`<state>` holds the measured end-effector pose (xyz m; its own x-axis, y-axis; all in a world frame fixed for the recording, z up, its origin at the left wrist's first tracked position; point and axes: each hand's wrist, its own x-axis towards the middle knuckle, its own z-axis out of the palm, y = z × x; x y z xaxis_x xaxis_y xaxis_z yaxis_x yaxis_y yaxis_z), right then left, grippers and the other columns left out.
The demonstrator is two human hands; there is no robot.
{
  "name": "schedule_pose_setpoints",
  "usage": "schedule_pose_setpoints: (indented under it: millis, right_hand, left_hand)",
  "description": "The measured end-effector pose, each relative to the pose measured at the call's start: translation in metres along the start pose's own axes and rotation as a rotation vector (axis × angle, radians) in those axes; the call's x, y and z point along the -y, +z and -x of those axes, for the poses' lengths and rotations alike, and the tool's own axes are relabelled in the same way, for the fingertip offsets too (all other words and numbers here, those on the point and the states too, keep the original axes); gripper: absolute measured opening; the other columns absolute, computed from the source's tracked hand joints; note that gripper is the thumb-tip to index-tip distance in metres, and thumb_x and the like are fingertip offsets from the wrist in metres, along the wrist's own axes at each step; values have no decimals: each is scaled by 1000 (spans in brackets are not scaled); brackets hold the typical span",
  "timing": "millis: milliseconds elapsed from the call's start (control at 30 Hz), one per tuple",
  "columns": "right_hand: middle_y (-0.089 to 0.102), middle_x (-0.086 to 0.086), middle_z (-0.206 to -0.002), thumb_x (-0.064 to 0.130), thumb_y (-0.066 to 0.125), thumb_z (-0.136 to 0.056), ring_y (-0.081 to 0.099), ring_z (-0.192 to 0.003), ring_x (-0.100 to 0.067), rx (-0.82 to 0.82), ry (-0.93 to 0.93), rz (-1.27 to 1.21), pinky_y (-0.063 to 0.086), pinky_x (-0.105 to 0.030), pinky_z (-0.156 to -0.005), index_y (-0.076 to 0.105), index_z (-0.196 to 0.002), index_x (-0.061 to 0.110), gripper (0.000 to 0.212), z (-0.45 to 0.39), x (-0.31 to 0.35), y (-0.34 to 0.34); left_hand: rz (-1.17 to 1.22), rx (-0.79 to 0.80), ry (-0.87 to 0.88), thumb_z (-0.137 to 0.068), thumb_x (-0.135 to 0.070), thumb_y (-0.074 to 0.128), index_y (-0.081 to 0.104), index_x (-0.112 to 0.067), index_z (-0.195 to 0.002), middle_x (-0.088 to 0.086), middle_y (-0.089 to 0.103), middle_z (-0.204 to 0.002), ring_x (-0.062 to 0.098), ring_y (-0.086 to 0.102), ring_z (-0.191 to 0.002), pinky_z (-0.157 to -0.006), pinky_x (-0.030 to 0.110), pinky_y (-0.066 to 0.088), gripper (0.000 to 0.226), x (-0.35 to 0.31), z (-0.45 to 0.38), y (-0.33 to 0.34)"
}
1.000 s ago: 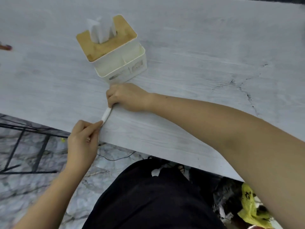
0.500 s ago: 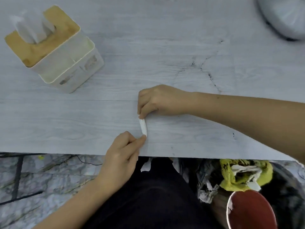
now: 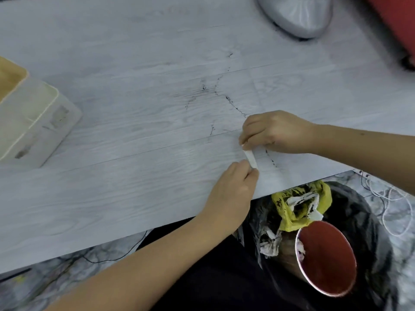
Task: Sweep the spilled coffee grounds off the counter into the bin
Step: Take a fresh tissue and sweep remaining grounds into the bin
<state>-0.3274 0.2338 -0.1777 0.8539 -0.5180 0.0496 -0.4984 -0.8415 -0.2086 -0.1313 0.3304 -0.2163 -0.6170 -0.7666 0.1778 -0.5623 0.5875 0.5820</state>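
2 hands work on the pale grey wood-grain table. The right hand and the left hand each pinch one end of 1 small white folded paper strip, which stands on its edge on the table between them; both grips are narrow, fingertips closed on the strip. The strip lies near the table's front edge.

The dark spilled coffee grounds show as thin broken trails and specks across the table: 1 line runs from the middle of the table toward the right hand, with a fainter smear just left of it, and 1 short trail lies just right of the strip, under the right wrist.

Below the table's front edge, at the lower right, stands 1 bin lined with a black plastic bag. In it lie 1 crumpled yellow plastic bag, some crumpled white paper stained dark, and 1 red paper cup with a pale rim, tipped with its mouth showing.

At the left edge of the table sits 1 cream plastic tissue box with a tan wooden lid, partly cut off by the frame. At the top stands 1 rounded silver-grey object, and 1 red object fills the top right corner; what they are cannot be told. White cables lie on the marbled floor at the right.
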Motion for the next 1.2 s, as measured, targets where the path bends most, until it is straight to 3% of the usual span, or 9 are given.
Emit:
schedule_pose_setpoints:
  millis: [133,333,533,633,733,800,900,1000,1200]
  right_hand:
    - [72,-1,-96,-8,49,-80,63,-91,-27,-104,12,70,50,-35,-52,75,-87,12,34,-35,-12,-12]
    - [71,4,-88,-13,58,-69,63,-86,-23,-282,-22,127,44,-27,-50,75,-82,18,37,-150,-29,-9]
    - [71,5,-84,-1,60,-73,62,-88,-22,-241,-4,91,44,-24,-56,75,-81,18,26,-191,-39,15]
    - [72,1,-84,-4,59,-72,64,-83,-25,-260,24,51,42,-23,-59,76,-82,14,28,-171,-48,14]
    - [72,-3,-83,-2,64,-75,63,-81,-28,-291,96,30,51,-31,-61,76,-81,12,19,-128,-58,8]
    - [72,-5,-83,-1,67,-76,63,-81,-30,-337,211,34,53,-36,-63,75,-81,9,15,-86,-63,8]
    - [72,-7,-88,-4,68,-81,63,-83,-32,-362,360,34,53,-39,-65,76,-86,7,14,-19,-62,11]
    - [72,-9,-89,-10,66,-79,64,-83,-33,-323,456,49,55,-41,-66,76,-86,4,18,30,-54,4]
    - [73,-6,-87,-17,56,-70,64,-83,-31,-204,449,84,54,-40,-58,76,-84,7,34,19,-60,-20]
  left_hand:
    - [-31,-134,-90,-78,18,62,67,6,-109,7,49,-83,15,41,-77,-59,27,37,33,23,-4,-31]
    - [-185,-355,-317,-89,9,57,69,3,-108,6,46,-82,20,45,-76,-64,29,38,23,91,1,-94]
    - [-263,-337,-543,-92,-1,49,62,3,-97,7,44,-88,19,39,-81,-67,24,29,14,116,-4,-84]
    - [-245,-317,-474,-87,9,49,58,4,-88,7,41,-81,18,37,-77,-61,19,27,10,100,-20,-64]
    - [-236,-196,-429,-78,12,52,56,1,-88,18,50,-92,32,49,-83,-65,35,41,16,76,-45,-43]
    - [-203,-140,-385,-79,10,55,58,0,-93,19,52,-96,33,51,-87,-67,35,39,17,55,-61,-30]
    - [-261,-110,-168,-68,17,69,63,2,-86,13,53,-82,27,50,-71,-56,28,26,24,26,-76,-6]
    - [-269,-50,-42,-61,18,73,65,0,-84,9,52,-79,21,48,-68,-53,26,23,30,8,-83,6]
    - [-132,-76,-45,-72,20,62,62,0,-74,1,34,-78,18,38,-69,-52,28,24,20,33,-97,-9]
